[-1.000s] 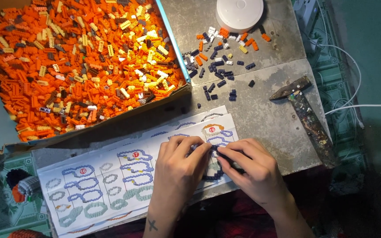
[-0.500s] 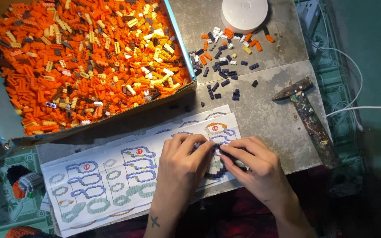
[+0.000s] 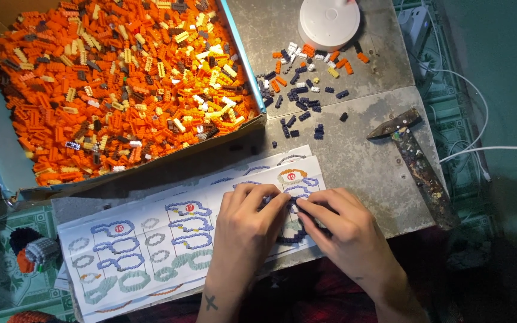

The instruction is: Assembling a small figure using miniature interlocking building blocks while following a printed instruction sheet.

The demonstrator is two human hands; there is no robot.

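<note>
My left hand (image 3: 248,222) and my right hand (image 3: 343,225) meet fingertip to fingertip over the right end of a printed instruction sheet (image 3: 151,239). Between them they pinch a small curved build of dark blue bricks (image 3: 291,236) that rests on the sheet; most of it is hidden under the fingers. Above the sheet stands a big open box (image 3: 7,173) filled with several small orange, yellow, white and dark bricks (image 3: 121,84). Loose dark blue, orange and white bricks (image 3: 306,90) lie scattered on the grey stone table (image 3: 354,149) to the right of the box.
A white round lamp base (image 3: 328,23) stands at the table's far edge. A worn hammer (image 3: 417,161) lies at the right, near the table edge. White cables (image 3: 480,143) run off to the right. A small finished brick figure (image 3: 34,251) sits on the floor at lower left.
The view shifted slightly. Both hands stay over the right end of the sheet, fingers working the dark blue build with small movements.
</note>
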